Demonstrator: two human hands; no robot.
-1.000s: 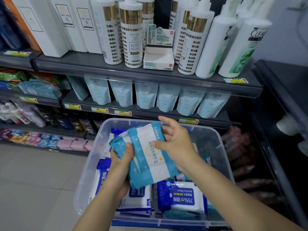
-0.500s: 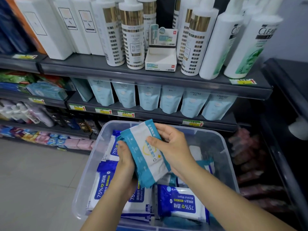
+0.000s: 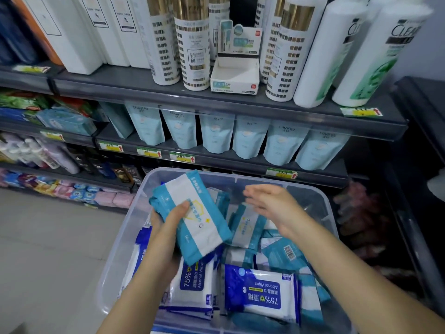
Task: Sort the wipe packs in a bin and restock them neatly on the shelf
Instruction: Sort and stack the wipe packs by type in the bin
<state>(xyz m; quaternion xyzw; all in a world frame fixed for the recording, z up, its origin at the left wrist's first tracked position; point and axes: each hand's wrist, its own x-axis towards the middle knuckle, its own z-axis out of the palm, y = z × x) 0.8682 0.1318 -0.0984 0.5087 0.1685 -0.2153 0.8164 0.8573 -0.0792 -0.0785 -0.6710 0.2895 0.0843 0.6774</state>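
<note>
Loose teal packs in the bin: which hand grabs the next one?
Right, probably. The right hand is open and empty, hovering above the loose teal packs in the right half of the bin. The left hand grips the held teal pack, so it has no free fingers.

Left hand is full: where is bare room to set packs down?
Bare: top shelf front strip, left of the display box; bin far right corner, past the right hand. Crowded: pouch row; bin's near half, full of wipe packs.
</note>
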